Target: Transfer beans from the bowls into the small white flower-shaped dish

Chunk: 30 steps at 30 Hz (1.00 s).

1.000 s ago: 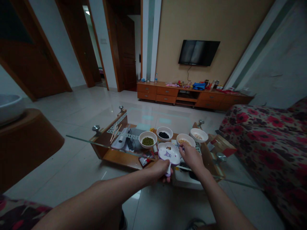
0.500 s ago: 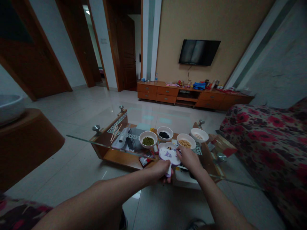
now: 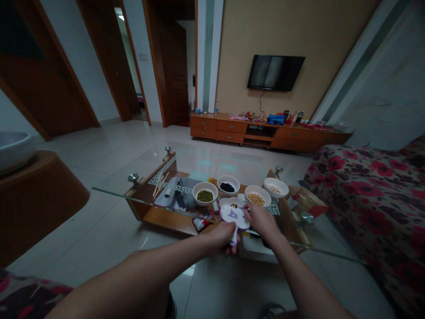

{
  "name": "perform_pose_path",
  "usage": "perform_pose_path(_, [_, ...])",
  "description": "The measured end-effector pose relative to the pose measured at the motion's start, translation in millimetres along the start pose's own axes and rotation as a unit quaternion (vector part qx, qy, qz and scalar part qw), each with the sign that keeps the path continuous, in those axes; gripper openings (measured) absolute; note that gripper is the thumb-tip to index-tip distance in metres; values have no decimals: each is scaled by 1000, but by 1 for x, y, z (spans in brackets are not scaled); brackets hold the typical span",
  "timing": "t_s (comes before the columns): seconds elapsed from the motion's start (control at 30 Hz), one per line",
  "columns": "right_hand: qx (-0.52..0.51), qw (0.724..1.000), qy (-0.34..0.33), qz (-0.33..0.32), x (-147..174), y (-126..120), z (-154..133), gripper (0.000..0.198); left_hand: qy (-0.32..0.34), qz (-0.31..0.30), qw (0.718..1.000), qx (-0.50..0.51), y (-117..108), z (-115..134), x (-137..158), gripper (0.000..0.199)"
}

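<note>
My left hand (image 3: 223, 235) is closed round the handle of a white, purple-rimmed dish (image 3: 232, 215) with a purple cartoon print. A few small dark and yellowish pieces (image 3: 234, 205) lie near the dish's far edge. At the dish's right side, my right hand (image 3: 259, 218) is closed in a pinch. Something thin seems to reach from its fingertips over the dish, too small to name. Just beyond are white bowls: one with green beans (image 3: 205, 195), one with black beans (image 3: 227, 188), one with yellowish beans (image 3: 256, 200) and one with pale pieces (image 3: 275, 189).
The bowls stand on a glass coffee table (image 3: 116, 193) with metal knobs (image 3: 307, 217). Chopsticks (image 3: 158, 184), a clear plastic box (image 3: 168, 190) and red packets (image 3: 200, 223) appear at its left. A flowered sofa (image 3: 368, 186) stands at right; a cluttered TV cabinet (image 3: 229, 126) lies beyond.
My right fingers have shifted very slightly at the dish's edge, and the small pieces in the dish look a little rearranged. My left hand and the bowls stay put.
</note>
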State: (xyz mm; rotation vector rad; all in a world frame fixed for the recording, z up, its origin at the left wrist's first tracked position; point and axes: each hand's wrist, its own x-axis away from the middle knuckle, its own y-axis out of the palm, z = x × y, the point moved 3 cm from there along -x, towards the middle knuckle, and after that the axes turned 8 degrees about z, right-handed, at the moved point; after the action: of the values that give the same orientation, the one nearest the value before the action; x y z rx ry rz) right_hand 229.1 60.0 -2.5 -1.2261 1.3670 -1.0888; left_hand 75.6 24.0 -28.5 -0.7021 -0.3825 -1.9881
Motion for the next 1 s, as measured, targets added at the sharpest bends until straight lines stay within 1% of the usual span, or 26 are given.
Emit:
perform_pose_path(0.3, [8,1000,3,-5,1,-1,-2,29,3,-2,1000,-4,0,-2,-3,45])
perform_pose_path(0.5, [-2,1000,-8,12,1,1,0,28,2,3,1000,-5,0,0,-1,43])
perform_pose_path(0.63, [-5,1000,1,24,2,-7,-3,31,1,1,1000,-1,0,0,0,44])
perform_pose_path(0.77, [8,997,36,75,2,-21,-1,33,-4,2,1000,3,0,0,0,43])
perform_pose_path(0.87, [29,990,87,110,2,-28,8,37,-4,1,1000,3,-1,0,-1,42])
perform_pose_path(1.0, [51,979,153,125,3,-32,21,42,-1,-4,1000,5,-1,-1,-1,41])
